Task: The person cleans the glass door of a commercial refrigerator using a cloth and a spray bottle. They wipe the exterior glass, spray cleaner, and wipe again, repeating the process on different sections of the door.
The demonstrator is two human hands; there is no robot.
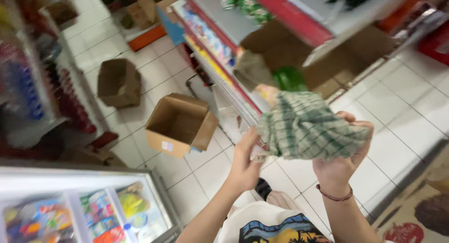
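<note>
Both hands hold a green checked cloth (309, 127) bunched around a green bottle (289, 78) at 2 o'clock, right hand (343, 155) gripping beneath, left hand (244, 160) pinching its edge; wiping looks midway, open cardboard box (180, 125) at 9 o'clock.

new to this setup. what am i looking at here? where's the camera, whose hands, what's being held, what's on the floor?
There is one picture, from a camera worn on a person's head, tilted down, so the two bare hands are the wearer's own. No machine is involved. The left hand and the right hand, with a cord bracelet at its wrist, together hold up a green checked cloth; something green shows just above it, too blurred to identify. The place looks like a shop aisle with a white tiled floor. On the floor stand two open cardboard boxes, beside a shelf unit. A glass-topped freezer sits at lower left.
</note>
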